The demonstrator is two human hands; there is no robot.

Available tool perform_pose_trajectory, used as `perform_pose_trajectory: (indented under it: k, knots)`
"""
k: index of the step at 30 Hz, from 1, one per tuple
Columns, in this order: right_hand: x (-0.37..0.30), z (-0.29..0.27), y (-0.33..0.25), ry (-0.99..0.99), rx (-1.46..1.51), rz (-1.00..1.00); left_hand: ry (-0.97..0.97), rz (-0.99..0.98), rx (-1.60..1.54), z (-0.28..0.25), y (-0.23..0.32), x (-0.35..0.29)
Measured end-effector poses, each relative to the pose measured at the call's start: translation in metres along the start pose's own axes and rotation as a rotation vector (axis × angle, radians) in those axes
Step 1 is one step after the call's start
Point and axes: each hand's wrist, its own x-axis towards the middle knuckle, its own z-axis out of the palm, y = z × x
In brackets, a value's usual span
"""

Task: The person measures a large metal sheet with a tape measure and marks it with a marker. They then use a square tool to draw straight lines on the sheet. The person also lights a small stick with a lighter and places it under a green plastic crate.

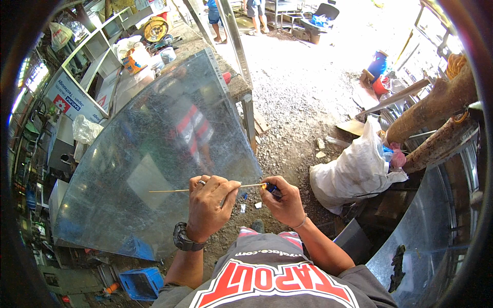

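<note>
My left hand point(211, 199), with a ring and a dark wristwatch point(186, 237), pinches a thin straight tan strip point(168, 191) in front of my chest. The strip sticks out past my fingers to the left and runs rightward to my right hand point(285, 201). There my fingers are closed round a small blue-and-dark case with a yellow-orange spot, which looks like a tape measure point(272, 190). Much of the case is hidden by my fingers. Below and beyond my left hand lies a big shiny grey sheet point(113, 169) with a curved edge.
A full white sack point(349, 169) stands at right, near thick logs point(436, 110). Another curved shiny sheet point(426, 226) is at lower right. A blue crate point(142, 283) sits at lower left. Gravel ground point(292, 113) stretches ahead; two people point(257, 15) stand far off.
</note>
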Motion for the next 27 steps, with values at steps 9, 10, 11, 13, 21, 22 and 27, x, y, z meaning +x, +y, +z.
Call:
perform_pose_trajectory:
  k: [9, 10, 11, 13, 21, 22, 27]
  knots:
    - [0.002, 0.004, 0.000, 0.009, 0.002, 0.009, -0.043, -0.020, 0.005, -0.003, -0.002, 0.000]
    - [0.002, 0.004, 0.001, 0.008, -0.001, 0.011, -0.047, -0.023, 0.004, -0.003, -0.003, -0.001]
    - [0.002, 0.004, 0.001, 0.006, -0.005, 0.012, -0.051, -0.025, 0.002, -0.003, -0.004, -0.001]
    - [0.003, 0.005, 0.002, 0.005, 0.000, 0.012, -0.048, -0.023, 0.003, -0.003, -0.005, -0.001]
    - [0.006, 0.009, 0.004, -0.003, -0.013, 0.022, -0.060, -0.030, -0.005, -0.003, -0.011, 0.001]
    - [0.007, 0.009, 0.003, -0.003, -0.012, 0.024, -0.061, -0.031, -0.009, -0.002, -0.012, 0.001]
    - [0.009, 0.012, 0.007, 0.001, -0.015, 0.040, -0.066, -0.040, -0.020, -0.001, -0.016, 0.003]
